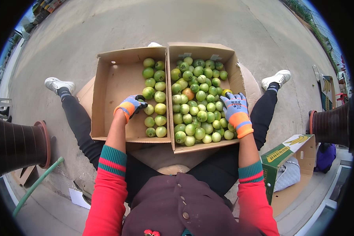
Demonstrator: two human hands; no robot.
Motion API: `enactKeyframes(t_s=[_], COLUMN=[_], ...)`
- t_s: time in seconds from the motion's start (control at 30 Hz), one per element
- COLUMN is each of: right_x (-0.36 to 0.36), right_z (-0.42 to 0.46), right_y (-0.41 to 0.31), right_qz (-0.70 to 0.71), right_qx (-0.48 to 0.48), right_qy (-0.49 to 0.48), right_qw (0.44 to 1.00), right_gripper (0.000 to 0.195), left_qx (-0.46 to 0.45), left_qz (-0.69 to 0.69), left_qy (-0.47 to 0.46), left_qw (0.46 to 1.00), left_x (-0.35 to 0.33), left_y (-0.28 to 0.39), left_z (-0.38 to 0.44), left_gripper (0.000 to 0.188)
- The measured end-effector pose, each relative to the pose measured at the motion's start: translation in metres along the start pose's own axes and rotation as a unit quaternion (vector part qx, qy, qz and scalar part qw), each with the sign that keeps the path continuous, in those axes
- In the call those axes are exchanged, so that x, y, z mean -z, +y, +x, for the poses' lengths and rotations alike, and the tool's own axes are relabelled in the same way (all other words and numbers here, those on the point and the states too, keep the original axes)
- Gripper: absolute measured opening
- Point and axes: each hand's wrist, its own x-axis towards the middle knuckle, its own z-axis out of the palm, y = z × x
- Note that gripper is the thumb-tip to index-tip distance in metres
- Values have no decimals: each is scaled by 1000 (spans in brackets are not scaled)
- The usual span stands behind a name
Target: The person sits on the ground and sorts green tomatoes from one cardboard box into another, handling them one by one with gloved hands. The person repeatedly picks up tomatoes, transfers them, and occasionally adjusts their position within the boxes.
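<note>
Two open cardboard boxes stand side by side before me. In the left box (118, 88), green tomatoes (160, 96) form two columns along the right wall. My left hand (132, 105), in a blue and orange glove with dark fingertips, is over this box. Its fingers are a little apart beside a pale green tomato (149, 110), with nothing seen between them. The right box (203, 48) holds a heap of green tomatoes, with an orange-red tomato (188, 93) among them. My right hand (236, 106) reaches down at its right side, near a yellowish tomato (226, 92); the palm hides what lies beneath.
A green banana carton (283, 153) with a grey cloth (287, 174) in it lies at my right. A dark ribbed column (17, 144) and a green hose (37, 187) are at my left. Concrete floor (177, 23) extends beyond the boxes.
</note>
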Motion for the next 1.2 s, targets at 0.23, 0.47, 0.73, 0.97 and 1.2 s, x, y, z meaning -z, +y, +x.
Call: enactKeyframes(t_s=[0.23,0.47,0.73,0.97,1.2], right_x=[-11,-14,-15,-19,-19], right_z=[1,-1,2,4,7], right_y=[-11,-13,-15,-10,-6], right_qz=[-44,-38,-6,1,36], right_qx=[-40,-47,-52,-65,-82], right_qy=[49,68,55,57,145], right_qw=[997,996,997,996,985], right_gripper=[46,47,50,46,49], left_qx=[16,-10,70,92,120], left_qz=[50,93,211,203,240], left_qy=[182,260,218,196,125], left_qw=[982,961,950,955,955], left_x=[-40,-56,-50,-59,-58], left_y=[-4,6,18,31,44], left_z=[11,-11,-17,-12,-9], left_gripper=[67,86,68,74,74])
